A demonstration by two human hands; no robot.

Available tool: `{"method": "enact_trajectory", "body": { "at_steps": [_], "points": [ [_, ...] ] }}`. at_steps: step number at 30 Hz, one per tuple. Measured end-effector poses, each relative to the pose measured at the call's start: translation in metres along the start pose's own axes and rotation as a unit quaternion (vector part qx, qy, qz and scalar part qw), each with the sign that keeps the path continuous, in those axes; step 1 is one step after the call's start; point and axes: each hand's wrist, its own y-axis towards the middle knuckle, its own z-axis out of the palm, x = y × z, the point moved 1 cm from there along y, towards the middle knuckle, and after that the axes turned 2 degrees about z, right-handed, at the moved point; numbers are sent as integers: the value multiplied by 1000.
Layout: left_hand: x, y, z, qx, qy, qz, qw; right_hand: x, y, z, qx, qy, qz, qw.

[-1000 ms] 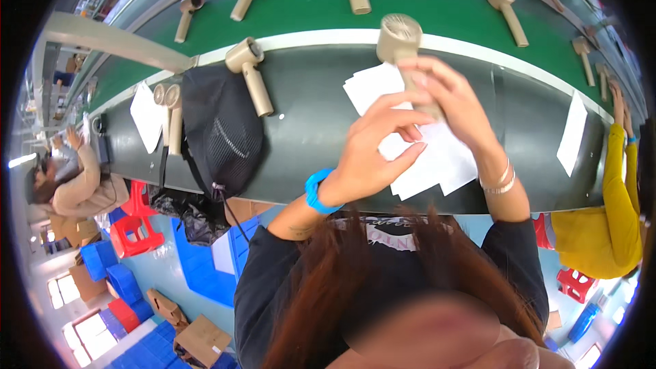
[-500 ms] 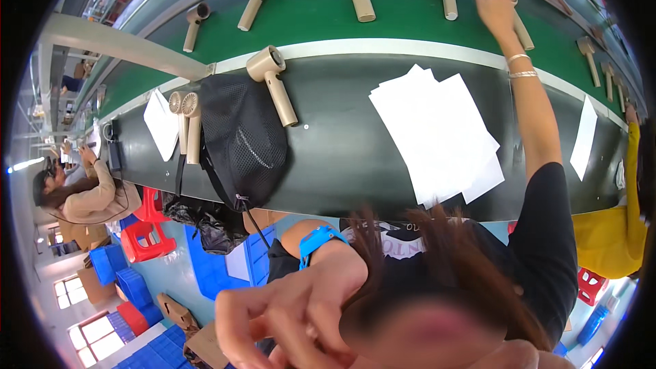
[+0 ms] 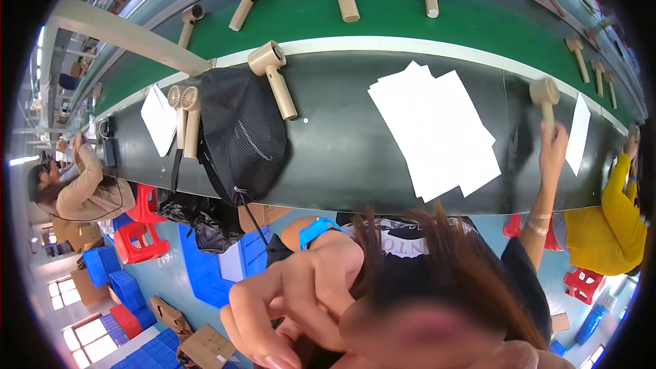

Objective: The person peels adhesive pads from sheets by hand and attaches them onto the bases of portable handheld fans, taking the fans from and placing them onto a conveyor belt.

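Observation:
My right hand is closed around the handle of a beige handheld fan, held upright above the dark worktop, beside a white sheet. My left hand, with a blue wristband, is close to the camera at the lower left. Its fingers are curled inward, and whatever they may hold is hidden. On the worktop lie a stack of white paper and a black mesh bag. Another beige fan leans on the bag's right side, and two fans stand at its left.
A green conveyor belt carries several spaced beige fans along the far side. A pale metal bar slants across the upper left. Co-workers sit at left and at right in yellow. Red stools and blue crates stand below.
My right hand has taken a fan off the belt and brought it nearer, over the worktop. Fans on the belt have shifted left. My left hand's curled fingers have moved slightly.

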Motion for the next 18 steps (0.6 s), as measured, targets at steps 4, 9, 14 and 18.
{"method": "enact_trajectory", "body": {
  "at_steps": [4, 9, 14, 18],
  "points": [
    [8, 5, 9, -53, -31, 88, 994, 8, -49, -25, -33, -74, 18, 997],
    [-8, -10, 11, -25, 2, 18, 1000, 103, -41, -18, 24, 140, -59, 988],
    [23, -29, -49, 98, 422, -368, 823, 174, -51, 26, 267, 266, -194, 906],
    [71, -77, -118, 199, 508, -456, 703, 205, -59, 56, 235, 240, -252, 908]
  ]
}}
